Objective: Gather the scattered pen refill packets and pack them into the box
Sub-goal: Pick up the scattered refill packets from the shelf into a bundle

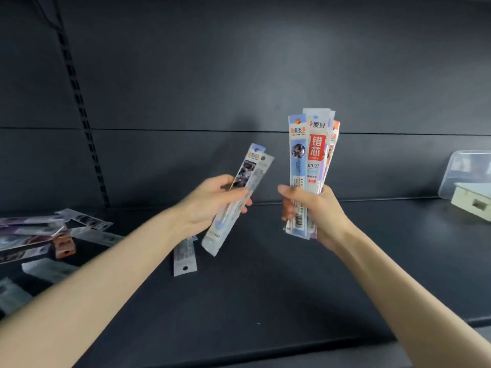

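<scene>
The right hand grips an upright, fanned bundle of refill packets. The left hand, just beside it, pinches two more packets. The box sits well right of both grips. In merging them, the slick fan could slip apart and spill. The frontmost packet reads 爱好, and its red label ends in 芯.

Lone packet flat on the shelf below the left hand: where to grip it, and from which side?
Pinch the lone packet at its near end, by the hang hole, coming from the front of the shelf. It lies flat, front to back, its far end hidden behind the left hand.
</scene>
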